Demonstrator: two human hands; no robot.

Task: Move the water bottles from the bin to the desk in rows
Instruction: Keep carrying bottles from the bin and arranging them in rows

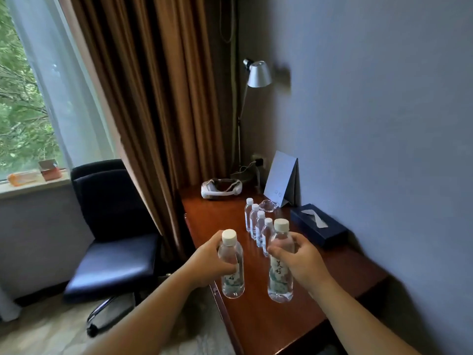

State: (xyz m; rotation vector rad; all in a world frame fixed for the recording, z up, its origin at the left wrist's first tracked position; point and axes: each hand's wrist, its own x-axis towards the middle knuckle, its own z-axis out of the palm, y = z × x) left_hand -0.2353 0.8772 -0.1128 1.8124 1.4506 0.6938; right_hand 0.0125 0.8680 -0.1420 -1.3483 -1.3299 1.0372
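My left hand (208,262) grips a clear water bottle (232,275) with a white cap, upright above the near left edge of the brown desk (204,216). My right hand (302,260) grips a second water bottle (280,280) of the same kind, upright, just in front of a row. That row of several bottles (259,224) stands on the desk and runs away from me toward the wall. The bin is out of view.
A dark blue tissue box (318,228) lies right of the row by the wall. Behind are a folded grey card (281,183), a clear wrapper (268,205), a white headset (221,188) and a lamp (258,74). A dark office chair (112,239) stands left of the desk.
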